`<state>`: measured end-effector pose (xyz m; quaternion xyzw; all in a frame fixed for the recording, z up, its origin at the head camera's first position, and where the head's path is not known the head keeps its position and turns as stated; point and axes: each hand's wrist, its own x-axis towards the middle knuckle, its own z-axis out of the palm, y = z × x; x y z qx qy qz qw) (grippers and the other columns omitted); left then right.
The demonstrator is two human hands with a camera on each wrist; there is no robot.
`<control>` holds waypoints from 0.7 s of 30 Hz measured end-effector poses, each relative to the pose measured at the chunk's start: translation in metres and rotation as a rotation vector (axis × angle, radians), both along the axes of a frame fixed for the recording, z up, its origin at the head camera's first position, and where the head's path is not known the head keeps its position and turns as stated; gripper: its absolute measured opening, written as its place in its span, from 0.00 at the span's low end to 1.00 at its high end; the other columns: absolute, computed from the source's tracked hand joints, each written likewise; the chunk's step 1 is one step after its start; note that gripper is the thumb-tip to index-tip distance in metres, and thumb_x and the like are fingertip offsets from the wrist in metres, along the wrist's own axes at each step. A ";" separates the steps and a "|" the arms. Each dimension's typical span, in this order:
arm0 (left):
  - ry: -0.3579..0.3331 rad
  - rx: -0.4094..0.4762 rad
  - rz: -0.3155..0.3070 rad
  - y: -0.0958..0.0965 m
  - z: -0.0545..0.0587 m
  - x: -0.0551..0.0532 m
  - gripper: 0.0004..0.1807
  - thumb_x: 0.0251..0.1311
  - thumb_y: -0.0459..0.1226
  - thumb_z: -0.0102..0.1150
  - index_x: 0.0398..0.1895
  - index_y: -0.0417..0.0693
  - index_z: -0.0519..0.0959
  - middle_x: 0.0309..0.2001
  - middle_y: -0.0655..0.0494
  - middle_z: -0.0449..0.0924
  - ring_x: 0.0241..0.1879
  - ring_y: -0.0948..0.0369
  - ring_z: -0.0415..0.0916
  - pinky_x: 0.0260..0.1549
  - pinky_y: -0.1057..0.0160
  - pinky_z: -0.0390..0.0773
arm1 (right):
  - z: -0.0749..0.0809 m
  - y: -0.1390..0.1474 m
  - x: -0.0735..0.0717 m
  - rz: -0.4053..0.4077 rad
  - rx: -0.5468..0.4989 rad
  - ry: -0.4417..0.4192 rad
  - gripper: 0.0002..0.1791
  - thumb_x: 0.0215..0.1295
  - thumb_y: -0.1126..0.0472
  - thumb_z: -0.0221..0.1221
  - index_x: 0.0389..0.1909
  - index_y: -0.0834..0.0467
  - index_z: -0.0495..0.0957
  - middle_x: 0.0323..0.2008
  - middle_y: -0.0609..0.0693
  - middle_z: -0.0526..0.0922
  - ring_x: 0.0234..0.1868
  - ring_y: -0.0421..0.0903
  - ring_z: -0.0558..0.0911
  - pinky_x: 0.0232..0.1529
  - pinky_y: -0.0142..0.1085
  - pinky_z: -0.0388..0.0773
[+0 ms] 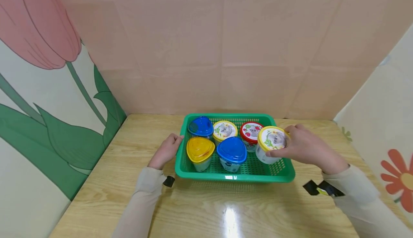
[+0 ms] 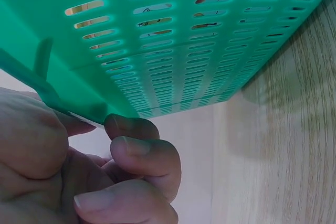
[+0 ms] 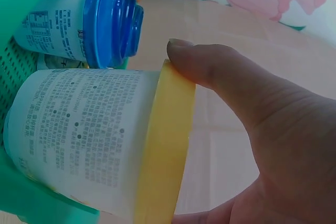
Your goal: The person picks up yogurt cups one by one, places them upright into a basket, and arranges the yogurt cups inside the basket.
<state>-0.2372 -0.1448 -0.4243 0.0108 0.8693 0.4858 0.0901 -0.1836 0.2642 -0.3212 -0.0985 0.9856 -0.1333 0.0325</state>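
A green plastic basket [image 1: 232, 177] stands on the table with several lidded tubs inside. My left hand [image 1: 167, 150] grips its left rim, fingers curled under the edge in the left wrist view. At the basket's right end my right hand [image 1: 301, 145] holds a white tub with a yellow lid [image 1: 273, 138], thumb and fingers around the lid. Beside that tub sits a red-lidded tub [image 1: 251, 132]. Blue-lidded tubs [image 1: 231, 150] stand in front and at the back left. A yellow triangular-lidded tub [image 1: 200, 150] is front left, and another round yellow-lidded tub [image 1: 224, 130] is behind.
The wooden table [image 1: 206, 209] extends in front of the basket and to both sides. A pinkish-beige covering [image 1: 206, 51] rises behind it. Flower-patterned panels stand at left [image 1: 48, 123] and right [image 1: 387, 123].
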 end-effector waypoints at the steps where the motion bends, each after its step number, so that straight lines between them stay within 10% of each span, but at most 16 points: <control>1: -0.001 -0.001 0.000 0.000 0.000 0.000 0.21 0.80 0.49 0.37 0.42 0.39 0.68 0.32 0.51 0.67 0.32 0.57 0.67 0.31 0.62 0.68 | 0.000 -0.001 -0.001 -0.002 0.003 -0.009 0.64 0.38 0.21 0.68 0.56 0.77 0.70 0.48 0.71 0.73 0.39 0.56 0.75 0.29 0.43 0.75; 21: -0.004 -0.001 -0.007 0.000 0.001 0.000 0.21 0.80 0.49 0.37 0.42 0.38 0.69 0.32 0.50 0.68 0.31 0.57 0.67 0.29 0.63 0.68 | -0.010 -0.009 -0.016 0.035 0.038 -0.120 0.62 0.38 0.23 0.69 0.55 0.74 0.69 0.46 0.65 0.73 0.39 0.55 0.74 0.32 0.43 0.77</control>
